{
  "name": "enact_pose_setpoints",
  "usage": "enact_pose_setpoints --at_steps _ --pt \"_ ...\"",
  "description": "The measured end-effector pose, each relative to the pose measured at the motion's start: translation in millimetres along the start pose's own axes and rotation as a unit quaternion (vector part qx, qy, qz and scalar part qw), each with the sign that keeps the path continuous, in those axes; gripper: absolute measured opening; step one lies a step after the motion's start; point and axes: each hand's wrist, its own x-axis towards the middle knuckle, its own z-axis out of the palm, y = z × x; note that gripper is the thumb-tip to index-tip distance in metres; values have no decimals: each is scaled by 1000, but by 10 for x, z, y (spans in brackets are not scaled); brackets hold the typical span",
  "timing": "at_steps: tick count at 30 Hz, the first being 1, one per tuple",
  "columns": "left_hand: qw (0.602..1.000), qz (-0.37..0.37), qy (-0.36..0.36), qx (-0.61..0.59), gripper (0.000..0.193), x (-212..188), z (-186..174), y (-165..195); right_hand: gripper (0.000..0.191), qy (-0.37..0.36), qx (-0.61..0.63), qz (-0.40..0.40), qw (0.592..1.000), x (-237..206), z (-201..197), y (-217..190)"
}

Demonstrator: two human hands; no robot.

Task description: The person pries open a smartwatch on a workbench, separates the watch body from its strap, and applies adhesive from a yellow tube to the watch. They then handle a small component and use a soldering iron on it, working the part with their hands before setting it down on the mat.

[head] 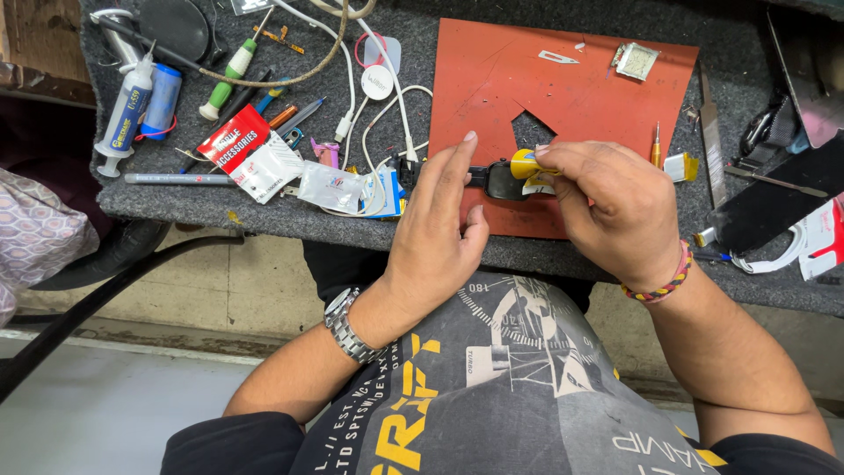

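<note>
Hands meet over the red work mat (563, 97) on the grey counter (211, 198). The right hand (611, 211) pinches a yellow-handled tool (525, 163), its tip down at a small black device (503, 180) lying on the mat's near edge. The left hand (440, 229) is released, fingers straight, its edge resting beside the device. Left of the hands lie white cables (378, 114), small packets (330, 186), a green-handled screwdriver (227, 79) and a syringe (125, 114).

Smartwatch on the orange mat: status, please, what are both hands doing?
Left hand steadying black smartwatch, fingers spread. Right hand pinching yellow-handled tool onto it. Orange mat underneath; white cables lie close on the left.
</note>
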Motion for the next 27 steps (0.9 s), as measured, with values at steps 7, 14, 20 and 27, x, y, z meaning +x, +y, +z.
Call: enact_pose_setpoints --at_steps 7,14,20,27 --pt "1000 10 2 12 78 0 -3 1 23 11 -15 9 1000 -32 -44 -17" --pt "999 23 -1 22 76 7 -9 15 22 16 -17 23 999 -78 -91 -22" --pt "997 46 -30 61 71 51 -39 55 21 47 -17 52 997 -295 -103 86" --pt "978 123 -74 154 57 183 -89 91 33 103 214 268 934 -564 -36 509"
